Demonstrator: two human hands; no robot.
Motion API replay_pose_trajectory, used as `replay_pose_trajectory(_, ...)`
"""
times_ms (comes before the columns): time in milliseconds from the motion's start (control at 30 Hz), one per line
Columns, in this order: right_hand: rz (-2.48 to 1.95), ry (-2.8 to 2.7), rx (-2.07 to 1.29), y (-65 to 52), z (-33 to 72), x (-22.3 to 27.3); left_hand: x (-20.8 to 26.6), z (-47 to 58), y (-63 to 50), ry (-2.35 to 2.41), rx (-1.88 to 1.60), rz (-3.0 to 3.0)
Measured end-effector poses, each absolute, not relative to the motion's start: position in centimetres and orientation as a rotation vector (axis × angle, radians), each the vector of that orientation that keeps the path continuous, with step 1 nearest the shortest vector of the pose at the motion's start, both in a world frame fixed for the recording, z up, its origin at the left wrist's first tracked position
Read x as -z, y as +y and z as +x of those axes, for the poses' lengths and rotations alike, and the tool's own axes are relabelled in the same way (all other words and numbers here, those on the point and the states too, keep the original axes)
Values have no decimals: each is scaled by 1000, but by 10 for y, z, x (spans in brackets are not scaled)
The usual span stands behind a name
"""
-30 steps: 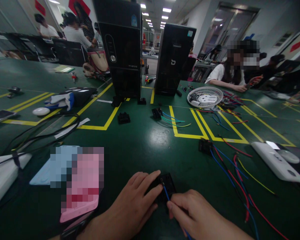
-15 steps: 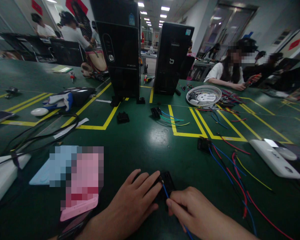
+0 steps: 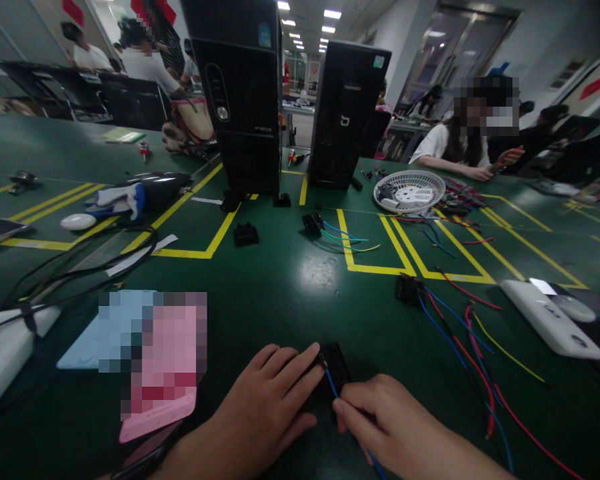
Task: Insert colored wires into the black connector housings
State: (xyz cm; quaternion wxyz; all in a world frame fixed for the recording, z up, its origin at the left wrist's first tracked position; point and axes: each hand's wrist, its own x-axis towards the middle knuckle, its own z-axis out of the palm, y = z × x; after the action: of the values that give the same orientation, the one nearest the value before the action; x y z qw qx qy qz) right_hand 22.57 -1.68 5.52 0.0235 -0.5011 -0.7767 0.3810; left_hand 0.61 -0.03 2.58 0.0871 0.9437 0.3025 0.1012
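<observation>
right hand (image 3: 385, 413): the thumb and forefinger are clamped on the blue wire (image 3: 331, 381); this grip looks the same as half a second ago.
blue wire: its metal tip is at the left edge of the black block (image 3: 336, 358), as before, and its lower part comes out under the right hand; if the tip sits inside a slot, i cannot tell.
left hand (image 3: 275, 393): the fingers are stretched out, the thumb is apart from them, and a fingertip rests at the block beside the metal tip; the fingers are less spread than half a second ago.
black block: it is on the green table (image 3: 270, 300), between the two hands and partly covered by them.
pink flat thing (image 3: 160, 417): it lies left of the left hand, partly blurred.
wired block (image 3: 409, 288): it lies farther to the right, with red and blue wires near it, unmoved.
unwired block (image 3: 245, 235): it lies farther away, also unmoved.
white basket (image 3: 420, 193): it stands beyond, at the right.
two black towers (image 3: 343, 133): they stand upright at the back.
</observation>
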Motion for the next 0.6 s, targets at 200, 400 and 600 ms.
replay_pose_trajectory(200,-1530,-2438,-1148,-15,226,-56,-26,2,-2,885,-245,2763)
replay_pose_trajectory(400,-1519,-2539,-1026,-16,227,-52,-31,0,-4,870,-229,2667)
replay_pose_trajectory(600,-1487,-2486,-1160,-15,231,-53,-28,-1,-4,876,-282,2595)
